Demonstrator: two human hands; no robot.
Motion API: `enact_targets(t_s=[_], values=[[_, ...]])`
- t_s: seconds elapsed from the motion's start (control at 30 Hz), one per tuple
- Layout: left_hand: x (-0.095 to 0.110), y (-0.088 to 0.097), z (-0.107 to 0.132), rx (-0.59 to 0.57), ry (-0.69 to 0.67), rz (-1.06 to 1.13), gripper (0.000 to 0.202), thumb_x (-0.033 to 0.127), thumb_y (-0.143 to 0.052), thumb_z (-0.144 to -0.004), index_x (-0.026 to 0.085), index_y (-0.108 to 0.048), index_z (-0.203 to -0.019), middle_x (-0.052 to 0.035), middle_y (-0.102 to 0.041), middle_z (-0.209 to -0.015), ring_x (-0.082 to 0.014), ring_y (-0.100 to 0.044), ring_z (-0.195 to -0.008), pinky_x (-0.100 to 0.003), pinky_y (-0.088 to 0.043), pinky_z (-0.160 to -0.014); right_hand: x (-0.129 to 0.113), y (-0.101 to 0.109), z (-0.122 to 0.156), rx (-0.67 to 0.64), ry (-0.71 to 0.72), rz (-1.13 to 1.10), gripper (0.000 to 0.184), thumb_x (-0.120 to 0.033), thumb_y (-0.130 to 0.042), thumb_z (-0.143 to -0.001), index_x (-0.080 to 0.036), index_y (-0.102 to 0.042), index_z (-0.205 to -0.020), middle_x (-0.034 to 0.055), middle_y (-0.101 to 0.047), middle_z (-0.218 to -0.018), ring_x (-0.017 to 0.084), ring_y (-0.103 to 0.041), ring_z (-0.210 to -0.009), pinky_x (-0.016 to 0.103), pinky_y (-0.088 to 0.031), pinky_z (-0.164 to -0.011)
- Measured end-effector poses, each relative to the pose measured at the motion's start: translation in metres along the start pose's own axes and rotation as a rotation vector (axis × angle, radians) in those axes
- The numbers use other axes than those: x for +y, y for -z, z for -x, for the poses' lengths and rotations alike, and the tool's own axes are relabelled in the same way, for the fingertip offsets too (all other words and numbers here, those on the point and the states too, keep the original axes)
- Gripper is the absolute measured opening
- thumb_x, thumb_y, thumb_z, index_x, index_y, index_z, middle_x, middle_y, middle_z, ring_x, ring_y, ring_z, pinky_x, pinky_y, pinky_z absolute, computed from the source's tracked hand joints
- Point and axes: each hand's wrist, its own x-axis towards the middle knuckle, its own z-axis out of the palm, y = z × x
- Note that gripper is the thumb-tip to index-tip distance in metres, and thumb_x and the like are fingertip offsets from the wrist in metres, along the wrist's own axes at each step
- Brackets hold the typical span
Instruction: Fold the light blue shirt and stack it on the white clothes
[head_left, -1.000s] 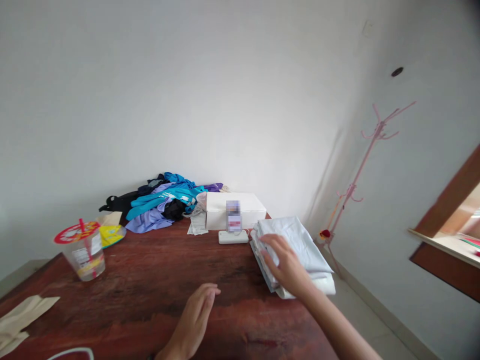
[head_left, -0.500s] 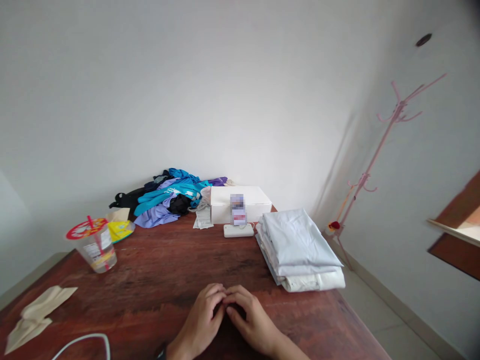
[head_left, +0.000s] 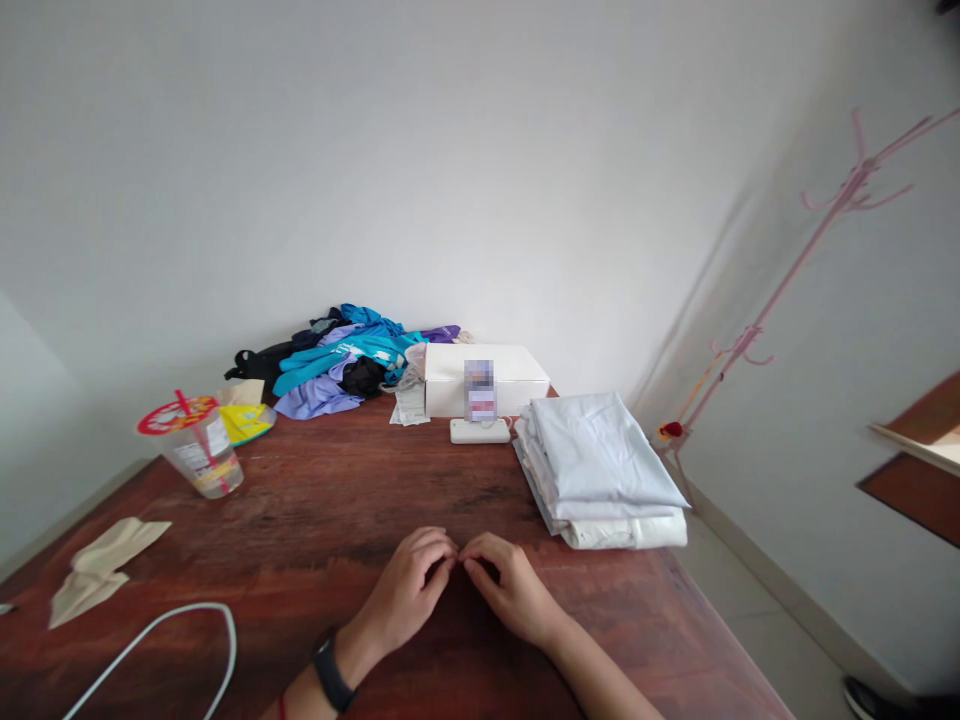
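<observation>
My left hand [head_left: 414, 578] rests on the brown wooden table [head_left: 322, 500], its fingers curled together and the thumb tip close to the forefinger. A black band [head_left: 332, 675] circles that wrist. Facing it, my right hand [head_left: 514, 588] is bent the same way, loosely closed. The fingertips of both hands come close together at the middle, and I cannot tell if they touch. No object shows in either hand. Beyond the right hand lies a stack of folded pale cloth [head_left: 600, 460]. A white cable [head_left: 231, 640] loops to the left of my left wrist.
Left stands a plastic cup [head_left: 199, 450] with a red straw, near a yellow packet [head_left: 246, 424] and a crumpled tan paper [head_left: 105, 560]. Behind are a clothes heap [head_left: 345, 365], a white box [head_left: 517, 375], a blurred upright item [head_left: 480, 385] on a white block [head_left: 480, 432], and a pink coat stand [head_left: 795, 260].
The view has tilted down, so most things sit higher and more of both forearms shows. My hands, overlapping at the fingertips before, have drawn slightly apart.
</observation>
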Motion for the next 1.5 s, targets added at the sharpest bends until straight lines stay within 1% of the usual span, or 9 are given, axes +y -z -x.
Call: enact_targets(t_s=[0.27, 0.43, 0.7, 0.87, 1.07, 1.2, 1.5], values=[[0.005, 0.004, -0.003, -0.025, -0.009, -0.020, 0.022, 0.020, -0.049, -0.101, 0.023, -0.071, -0.099, -0.0064, -0.073, -0.108, -0.0235, -0.063, -0.117, -0.041, -0.050, -0.107, -0.001, 0.001, -0.001, -0.016, -0.023, 0.013, 0.022, -0.031, -0.054, -0.101, -0.021, -0.073, -0.095, 0.0079, -0.071, -0.098, 0.022, -0.067, -0.093, 0.033, -0.051, -0.087], [0.006, 0.003, -0.001, 0.002, -0.027, -0.045, 0.021, 0.019, -0.050, -0.100, 0.021, -0.071, -0.100, -0.0073, -0.073, -0.111, -0.0232, -0.064, -0.114, -0.040, -0.051, -0.105, 0.000, 0.001, -0.002, -0.020, -0.025, 0.021, 0.021, -0.030, -0.054, -0.101, -0.020, -0.072, -0.094, 0.0076, -0.071, -0.097, 0.021, -0.066, -0.093, 0.032, -0.050, -0.086], [0.004, 0.001, -0.001, 0.030, -0.049, -0.042, 0.019, 0.016, -0.051, -0.099, 0.022, -0.070, -0.097, -0.0063, -0.073, -0.104, -0.0237, -0.065, -0.110, -0.041, -0.053, -0.102, 0.009, -0.002, -0.001, -0.007, 0.015, 0.038, 0.019, -0.029, -0.055, -0.101, -0.020, -0.070, -0.092, 0.0066, -0.071, -0.096, 0.020, -0.067, -0.091, 0.031, -0.051, -0.084], [0.003, 0.001, -0.001, 0.021, -0.051, -0.028, 0.020, 0.017, -0.051, -0.099, 0.023, -0.070, -0.097, -0.0059, -0.074, -0.104, -0.0236, -0.065, -0.112, -0.042, -0.052, -0.104, 0.011, -0.003, -0.001, 0.008, 0.023, 0.039, 0.019, -0.029, -0.056, -0.100, -0.020, -0.071, -0.093, 0.0064, -0.071, -0.096, 0.020, -0.067, -0.092, 0.031, -0.051, -0.085], [-0.004, -0.003, 0.000, 0.018, -0.045, -0.026, 0.018, 0.019, -0.052, -0.100, 0.023, -0.070, -0.099, -0.0064, -0.073, -0.107, -0.0243, -0.064, -0.115, -0.044, -0.050, -0.107, 0.017, -0.004, -0.001, 0.023, 0.034, 0.036, 0.019, -0.028, -0.055, -0.101, -0.020, -0.071, -0.093, 0.0067, -0.072, -0.096, 0.020, -0.067, -0.091, 0.031, -0.051, -0.084], [-0.006, -0.004, 0.000, 0.008, -0.042, -0.021, 0.017, 0.019, -0.052, -0.100, 0.023, -0.070, -0.099, -0.0062, -0.073, -0.107, -0.0241, -0.064, -0.115, -0.044, -0.049, -0.108, 0.017, -0.003, -0.001, 0.024, 0.036, 0.038, 0.020, -0.028, -0.055, -0.101, -0.020, -0.071, -0.093, 0.0066, -0.072, -0.096, 0.020, -0.067, -0.091, 0.030, -0.050, -0.084], [-0.004, -0.003, -0.002, 0.016, -0.051, -0.018, 0.018, 0.019, -0.052, -0.100, 0.023, -0.069, -0.099, -0.0067, -0.073, -0.106, -0.0240, -0.064, -0.113, -0.044, -0.050, -0.106, 0.017, -0.002, -0.001, 0.012, 0.033, 0.040, 0.020, -0.028, -0.055, -0.101, -0.020, -0.071, -0.093, 0.0061, -0.072, -0.096, 0.019, -0.067, -0.091, 0.030, -0.051, -0.084]])
